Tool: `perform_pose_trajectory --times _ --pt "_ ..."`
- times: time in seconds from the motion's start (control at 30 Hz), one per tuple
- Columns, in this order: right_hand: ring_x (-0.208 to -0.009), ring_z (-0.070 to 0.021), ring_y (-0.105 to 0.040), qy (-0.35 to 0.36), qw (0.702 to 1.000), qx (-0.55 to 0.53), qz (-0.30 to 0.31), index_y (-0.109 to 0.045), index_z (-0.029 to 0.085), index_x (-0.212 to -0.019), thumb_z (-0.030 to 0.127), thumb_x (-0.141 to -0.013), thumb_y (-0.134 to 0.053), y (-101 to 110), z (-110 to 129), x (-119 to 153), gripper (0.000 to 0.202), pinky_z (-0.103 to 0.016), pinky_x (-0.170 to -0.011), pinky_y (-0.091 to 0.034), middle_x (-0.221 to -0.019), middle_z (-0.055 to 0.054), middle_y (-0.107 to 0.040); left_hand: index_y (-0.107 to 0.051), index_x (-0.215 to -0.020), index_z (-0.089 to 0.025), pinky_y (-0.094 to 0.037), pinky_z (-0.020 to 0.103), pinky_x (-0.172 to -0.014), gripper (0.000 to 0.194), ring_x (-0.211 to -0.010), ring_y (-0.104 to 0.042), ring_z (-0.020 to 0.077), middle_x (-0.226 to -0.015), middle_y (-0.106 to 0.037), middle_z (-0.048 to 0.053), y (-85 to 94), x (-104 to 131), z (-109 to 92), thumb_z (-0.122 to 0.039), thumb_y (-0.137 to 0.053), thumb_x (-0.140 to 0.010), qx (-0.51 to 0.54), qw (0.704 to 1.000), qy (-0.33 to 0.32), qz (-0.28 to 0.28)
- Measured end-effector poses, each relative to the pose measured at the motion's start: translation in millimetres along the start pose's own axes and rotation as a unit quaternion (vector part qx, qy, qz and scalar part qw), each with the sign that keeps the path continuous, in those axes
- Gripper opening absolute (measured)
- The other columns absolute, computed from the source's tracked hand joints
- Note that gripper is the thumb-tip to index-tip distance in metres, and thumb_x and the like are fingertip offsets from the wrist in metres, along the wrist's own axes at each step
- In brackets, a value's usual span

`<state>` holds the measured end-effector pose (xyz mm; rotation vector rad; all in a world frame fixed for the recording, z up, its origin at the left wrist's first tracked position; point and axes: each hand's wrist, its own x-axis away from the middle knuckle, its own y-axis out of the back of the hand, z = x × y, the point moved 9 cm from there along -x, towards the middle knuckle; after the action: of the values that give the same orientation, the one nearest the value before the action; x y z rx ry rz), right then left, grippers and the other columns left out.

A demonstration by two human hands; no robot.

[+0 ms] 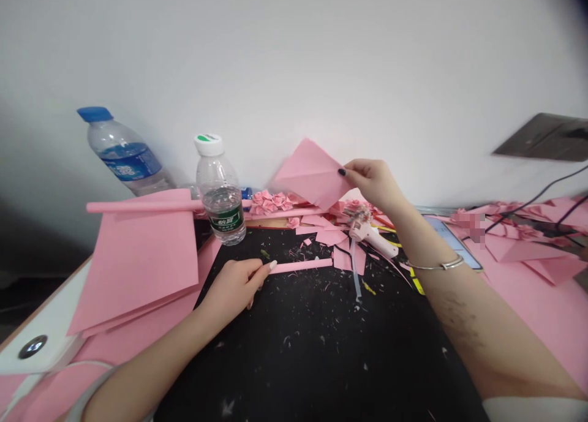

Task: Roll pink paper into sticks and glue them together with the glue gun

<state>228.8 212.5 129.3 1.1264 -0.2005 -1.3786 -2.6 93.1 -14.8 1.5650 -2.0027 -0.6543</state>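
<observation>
My left hand [243, 281] is closed on the near end of a thin rolled pink paper tube [303, 266], just over the black mat [321, 361]. Raised toward the wall, my right hand [370, 180] pinches the right corner of a creased pink paper square [310, 174] between thumb and finger. Below that hand lies a pale pink glue gun [372, 238], with a clear glue stick [355, 272] trailing from it. Small pink paper pieces [328, 235] and folded pink paper flowers [271, 201] sit behind the tube.
A water bottle with a white cap [220, 195] stands behind my left hand; a blue-capped bottle [124, 152] leans farther left. Pink paper sheets [147, 263] lie at left. A phone [452, 241] and more pink paper [533, 293] are at right, below a wall socket [542, 137] with cables.
</observation>
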Motion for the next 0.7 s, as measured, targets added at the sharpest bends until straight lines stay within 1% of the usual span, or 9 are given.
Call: perform_pose_trajectory --times 0.07,0.13,0.23,0.33,0.43,0.5,0.6,0.63,0.7 --pt "-0.059 -0.0155 -0.058 -0.017 0.999 -0.029 -0.028 -0.063 0.016 -0.08 0.027 -0.085 -0.045 9 -2 2 0.022 -0.028 -0.055 -0.047 -0.065 -0.003 -0.062 -0.043 -0.053 -0.019 -0.033 0.023 -0.046 0.044 -0.032 -0.048 0.0121 -0.032 -0.042 -0.007 0.0 0 0 -0.048 -0.039 -0.087 -0.002 1.0 -0.001 -0.002" --pt "-0.05 -0.0134 -0.053 -0.036 0.996 -0.046 -0.062 -0.063 0.016 -0.079 0.03 -0.085 -0.047 19 -3 4 0.022 -0.027 -0.048 -0.044 -0.059 -0.001 -0.057 -0.043 -0.053 -0.019 -0.033 0.023 -0.046 0.045 -0.033 -0.048 0.0119 -0.033 -0.042 -0.007 -0.4 0 0 -0.049 -0.039 -0.087 -0.007 1.0 -0.002 -0.002" --pt "-0.043 -0.0114 -0.047 -0.035 0.993 -0.028 -0.112 -0.065 0.016 -0.082 0.032 -0.086 -0.048 35 2 10 0.024 -0.027 -0.043 -0.04 -0.055 0.0 -0.053 -0.042 -0.054 -0.019 -0.032 0.023 -0.046 0.046 -0.033 -0.048 0.0117 -0.033 -0.042 -0.007 -1.0 1 0 -0.05 -0.038 -0.087 -0.015 1.0 -0.005 -0.001" --pt "-0.047 -0.0113 -0.051 0.005 0.988 -0.025 -0.152 -0.066 0.017 -0.089 0.03 -0.087 -0.048 49 13 17 0.023 -0.026 -0.045 -0.043 -0.064 -0.001 -0.06 -0.042 -0.054 -0.019 -0.032 0.023 -0.046 0.046 -0.034 -0.048 0.0119 -0.034 -0.042 -0.007 -0.5 0 0 -0.05 -0.037 -0.088 -0.021 1.0 -0.008 -0.003" --pt "-0.059 -0.0125 -0.059 0.048 0.984 -0.015 -0.174 -0.067 0.019 -0.095 0.024 -0.087 -0.047 57 26 21 0.022 -0.027 -0.056 -0.049 -0.077 -0.002 -0.066 -0.042 -0.054 -0.019 -0.032 0.023 -0.046 0.046 -0.034 -0.048 0.0119 -0.034 -0.043 -0.006 -0.1 0 0 -0.05 -0.037 -0.088 -0.025 1.0 -0.009 -0.003" --pt "-0.066 -0.0139 -0.063 0.07 0.983 0.028 -0.17 -0.067 0.021 -0.098 0.02 -0.086 -0.047 56 33 22 0.024 -0.028 -0.064 -0.05 -0.08 -0.002 -0.068 -0.042 -0.054 -0.019 -0.032 0.023 -0.046 0.046 -0.034 -0.048 0.0121 -0.034 -0.043 -0.006 0.1 0 -1 -0.05 -0.037 -0.088 -0.025 1.0 -0.009 -0.003" --pt "-0.074 -0.016 -0.064 0.087 0.98 0.118 -0.131 -0.067 0.022 -0.101 0.02 -0.087 -0.045 44 35 18 0.027 -0.029 -0.069 -0.048 -0.086 -0.003 -0.071 -0.043 -0.054 -0.019 -0.032 0.023 -0.046 0.046 -0.034 -0.049 0.0125 -0.033 -0.043 -0.006 -0.1 0 -1 -0.05 -0.037 -0.088 -0.02 1.0 -0.009 -0.003" --pt "-0.075 -0.0165 -0.064 0.088 0.979 0.155 -0.103 -0.067 0.022 -0.103 0.02 -0.088 -0.043 36 33 16 0.028 -0.029 -0.07 -0.047 -0.089 -0.003 -0.071 -0.043 -0.054 -0.019 -0.031 0.023 -0.046 0.046 -0.034 -0.048 0.0125 -0.033 -0.043 -0.006 -0.1 0 -1 -0.05 -0.037 -0.087 -0.018 1.0 -0.008 -0.002" --pt "-0.075 -0.0168 -0.063 0.081 0.97 0.23 -0.026 -0.066 0.021 -0.104 0.017 -0.088 -0.039 14 21 12 0.031 -0.029 -0.068 -0.045 -0.091 -0.005 -0.071 -0.042 -0.053 -0.02 -0.031 0.023 -0.046 0.046 -0.034 -0.048 0.0125 -0.033 -0.043 -0.006 -0.1 0 -2 -0.05 -0.038 -0.087 -0.016 1.0 -0.008 -0.002"
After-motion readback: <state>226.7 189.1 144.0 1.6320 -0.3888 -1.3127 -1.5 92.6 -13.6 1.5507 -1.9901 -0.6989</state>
